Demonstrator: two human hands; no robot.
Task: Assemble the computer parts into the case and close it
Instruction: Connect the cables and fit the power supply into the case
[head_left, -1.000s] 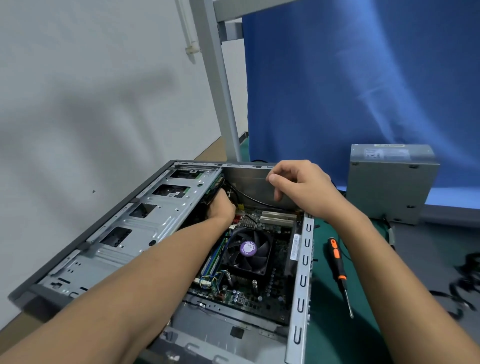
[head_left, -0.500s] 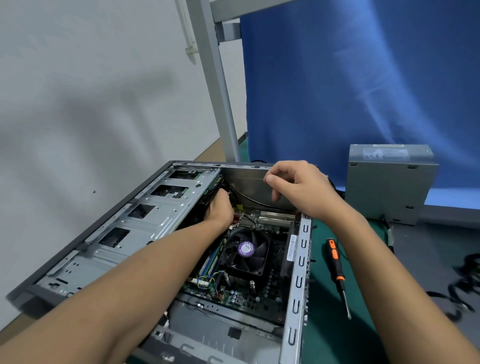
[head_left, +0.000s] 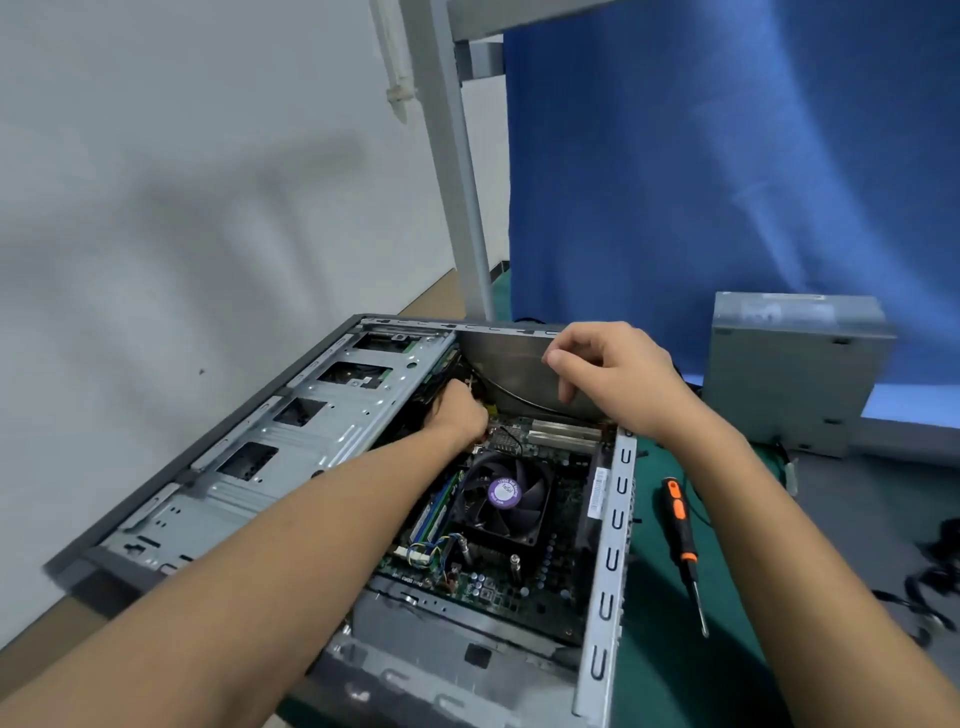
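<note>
The open computer case (head_left: 608, 545) lies on its side on the green mat. Its motherboard carries a black cooler fan (head_left: 506, 496) with a purple label. My left hand (head_left: 457, 415) reaches deep inside, between the drive cage (head_left: 291, 441) and the board. Its fingers are hidden there. My right hand (head_left: 608, 379) hovers at the far wall panel (head_left: 504, 364) with curled fingers. A thin black cable (head_left: 498, 392) arcs across that panel and ends under those fingers.
A grey power supply box (head_left: 789, 374) stands at the back right against the blue curtain. An orange-and-black screwdriver (head_left: 683, 540) lies on the mat right of the case. Black cables (head_left: 935, 577) trail at the far right. A wall is close on the left.
Both hands stay where they were. The right hand has shifted only slightly in front of the far panel.
</note>
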